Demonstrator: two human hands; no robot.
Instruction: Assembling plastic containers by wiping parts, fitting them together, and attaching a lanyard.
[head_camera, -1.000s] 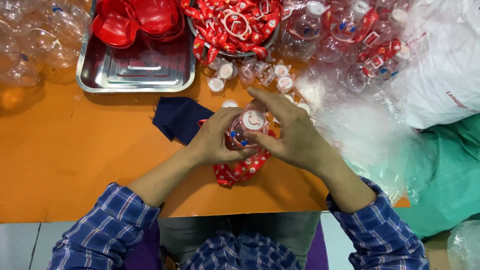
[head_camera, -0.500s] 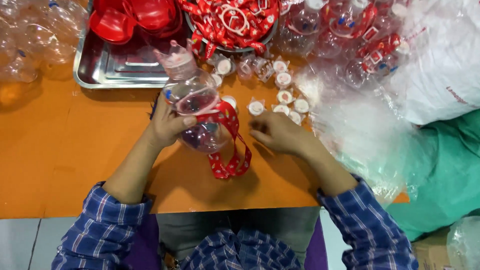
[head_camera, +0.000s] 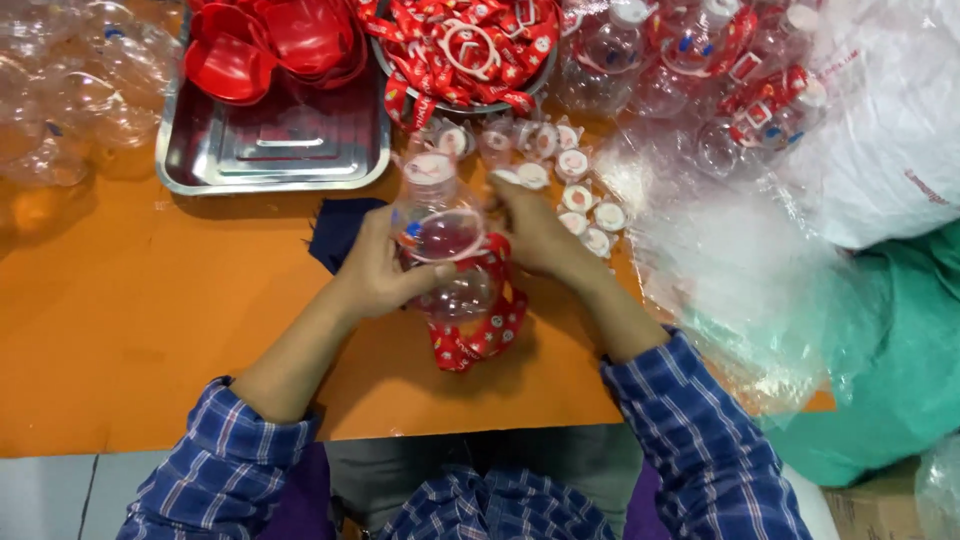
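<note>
**Bags and labelled caps around the surface**

At three o'clock: heaped clear plastic bags (head_camera: 740, 260), crinkled, glossy. At two o'clock: white plastic bag (head_camera: 890, 140) with small red print. At four o'clock: green bag (head_camera: 880, 380), bulging. At five o'clock: corner of brown cardboard box (head_camera: 870, 510). Near twelve: round white caps (head_camera: 575, 165) bearing red labels, clustered together.

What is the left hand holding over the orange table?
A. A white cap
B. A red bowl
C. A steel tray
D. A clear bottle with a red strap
D: the left hand wraps around a clear bottle with a red strap hanging from it, while the red bowls sit in the steel tray farther back.
</note>
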